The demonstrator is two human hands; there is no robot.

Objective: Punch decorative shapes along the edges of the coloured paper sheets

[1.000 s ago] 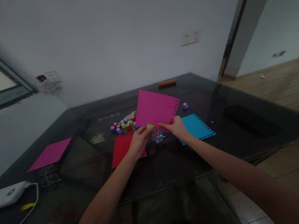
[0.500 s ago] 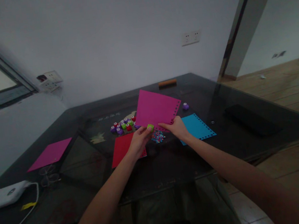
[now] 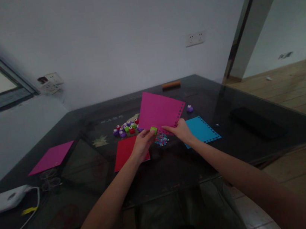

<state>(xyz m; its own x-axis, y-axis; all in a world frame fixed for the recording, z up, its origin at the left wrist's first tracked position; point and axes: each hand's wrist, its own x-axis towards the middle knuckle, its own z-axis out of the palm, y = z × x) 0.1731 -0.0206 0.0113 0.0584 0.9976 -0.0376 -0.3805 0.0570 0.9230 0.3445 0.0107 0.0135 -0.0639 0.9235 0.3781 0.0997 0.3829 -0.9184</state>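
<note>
- Tabletop (image 3: 177,171): dark, glossy, reflective; it fills the lower middle of the view, with my lap showing below its near edge.
- Room: pale wall behind, with a double socket (image 3: 194,38); a window frame at left; wooden floor at right beyond a doorway post.
- On the tabletop, left: a flat pink sheet (image 3: 50,157), a white device (image 3: 5,199) with a cable, and glasses (image 3: 49,179) just beside it.
- On the tabletop, centre: a red sheet (image 3: 125,151), a cluster of small punches (image 3: 126,129) in purple, green and red, and a scatter of tiny paper bits (image 3: 161,140).
- On the tabletop, right: a blue sheet (image 3: 202,129) with a punched edge, one purple punch (image 3: 189,108) apart from the cluster, and a dark flat object (image 3: 257,121).
- At the far edge: an orange-brown bar (image 3: 171,84).
- My left hand (image 3: 142,144): fingers curled, pinching a green punch (image 3: 153,130) against the lower edge of the magenta sheet (image 3: 158,110).
- My right hand (image 3: 181,130): closed in a pinch on the lower right corner of the magenta sheet, which is tilted up above the paper bits, holes along its right edge.
</note>
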